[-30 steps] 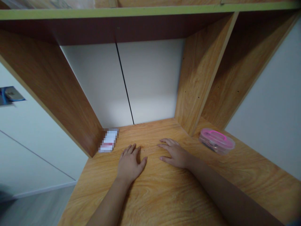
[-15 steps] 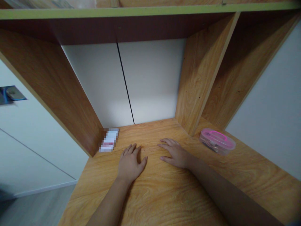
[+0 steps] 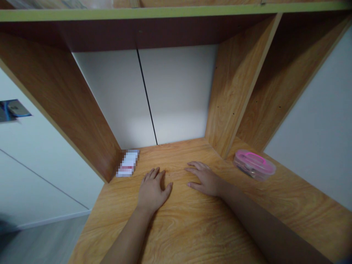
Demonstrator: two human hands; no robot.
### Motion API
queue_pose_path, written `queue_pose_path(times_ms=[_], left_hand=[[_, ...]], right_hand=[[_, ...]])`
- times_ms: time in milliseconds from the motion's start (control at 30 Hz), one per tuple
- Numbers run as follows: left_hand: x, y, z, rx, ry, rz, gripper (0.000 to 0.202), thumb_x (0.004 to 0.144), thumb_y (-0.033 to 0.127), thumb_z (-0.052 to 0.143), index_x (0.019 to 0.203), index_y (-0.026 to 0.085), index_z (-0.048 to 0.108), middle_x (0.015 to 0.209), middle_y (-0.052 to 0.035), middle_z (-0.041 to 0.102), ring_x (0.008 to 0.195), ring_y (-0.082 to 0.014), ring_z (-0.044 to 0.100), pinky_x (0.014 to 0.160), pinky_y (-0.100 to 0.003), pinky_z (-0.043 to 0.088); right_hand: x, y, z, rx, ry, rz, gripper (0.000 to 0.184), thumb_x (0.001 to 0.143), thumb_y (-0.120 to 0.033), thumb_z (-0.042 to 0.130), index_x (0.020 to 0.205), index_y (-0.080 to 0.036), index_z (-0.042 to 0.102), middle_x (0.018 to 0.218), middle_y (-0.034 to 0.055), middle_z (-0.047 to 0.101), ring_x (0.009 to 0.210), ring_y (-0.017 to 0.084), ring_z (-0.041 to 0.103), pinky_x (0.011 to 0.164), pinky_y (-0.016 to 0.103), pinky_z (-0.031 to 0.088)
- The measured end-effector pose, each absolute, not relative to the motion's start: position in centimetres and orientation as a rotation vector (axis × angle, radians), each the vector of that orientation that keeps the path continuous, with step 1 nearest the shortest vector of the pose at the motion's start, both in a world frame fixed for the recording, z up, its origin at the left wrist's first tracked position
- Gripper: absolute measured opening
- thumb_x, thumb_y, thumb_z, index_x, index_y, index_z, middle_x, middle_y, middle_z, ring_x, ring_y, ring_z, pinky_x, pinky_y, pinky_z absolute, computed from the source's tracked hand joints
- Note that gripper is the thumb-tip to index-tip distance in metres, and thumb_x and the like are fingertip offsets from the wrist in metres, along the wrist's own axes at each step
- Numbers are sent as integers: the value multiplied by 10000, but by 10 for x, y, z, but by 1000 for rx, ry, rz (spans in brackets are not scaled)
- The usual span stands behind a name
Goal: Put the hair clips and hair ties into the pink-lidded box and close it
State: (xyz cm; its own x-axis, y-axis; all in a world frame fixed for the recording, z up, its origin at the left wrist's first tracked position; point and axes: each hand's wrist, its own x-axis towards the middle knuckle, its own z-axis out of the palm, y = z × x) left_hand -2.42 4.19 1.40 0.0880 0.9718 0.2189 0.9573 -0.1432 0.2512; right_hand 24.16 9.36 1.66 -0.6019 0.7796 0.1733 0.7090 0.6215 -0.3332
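My left hand (image 3: pixel 151 190) rests palm down on the wood-grain desktop (image 3: pixel 176 234), its fingers stretched out and the thumb apart, holding nothing. To its right, my right hand (image 3: pixel 205 179) also lies on the wood with fingers spread and nothing in them. Beyond the left hand, by the side panel, lies a flat white item (image 3: pixel 128 163) whose surface is pixelated. A clear plastic box with a pink lid and handle (image 3: pixel 254 165) stands to the right of my right hand, apart from it; small contents show dimly through its wall.
Wooden side panels (image 3: pixel 68 99) and a divider (image 3: pixel 239 88) rise around the desktop. Overhead runs a shelf with a yellow-green edge (image 3: pixel 176 13). White panels with a dark seam form the back wall (image 3: pixel 178 95). Grey floor (image 3: pixel 52 238) shows at lower left.
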Motion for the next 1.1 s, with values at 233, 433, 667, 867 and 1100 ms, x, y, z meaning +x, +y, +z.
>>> queue_pose_path(times_ms=[233,433,667,867,1100], left_hand=[[-25,42,13,2302,1999,548,594,906,537,522,1376,178,583,1516,-134,498,1417,-324,430,1192,-486,290],[-26,43,11,2320,1995,564,589,904,530,525,1376,182,581,1506,-137,508,1407,-324,446,1183,-485,309],[-26,44,9,2318,1972,609,589,898,526,538,1363,169,594,1496,-159,515,1396,-346,455,1174,-515,310],[-28,44,8,2292,1944,666,585,886,523,558,1355,176,604,1491,-164,519,1392,-353,459,1177,-523,295],[-26,44,8,2295,1975,615,588,890,523,541,1360,176,602,1496,-155,515,1402,-345,447,1182,-509,295]], right_hand=[[242,94,17,-1193,-2555,319,647,897,-566,573,1431,-203,540,1492,172,469,1386,340,394,1151,539,307],[242,94,15,-1165,-2547,298,648,881,-563,601,1424,-213,548,1479,170,484,1368,336,420,1145,534,322],[250,99,25,-1180,-2499,164,564,890,-501,614,1366,-199,596,1439,170,529,1337,326,474,1114,517,385],[294,96,77,-1473,-2232,-222,365,945,-384,514,1189,-172,685,1189,133,681,1126,293,616,1028,464,469],[369,80,83,-2012,-1885,-746,624,859,-544,583,1265,-72,618,1160,259,632,1017,418,614,874,503,483]])
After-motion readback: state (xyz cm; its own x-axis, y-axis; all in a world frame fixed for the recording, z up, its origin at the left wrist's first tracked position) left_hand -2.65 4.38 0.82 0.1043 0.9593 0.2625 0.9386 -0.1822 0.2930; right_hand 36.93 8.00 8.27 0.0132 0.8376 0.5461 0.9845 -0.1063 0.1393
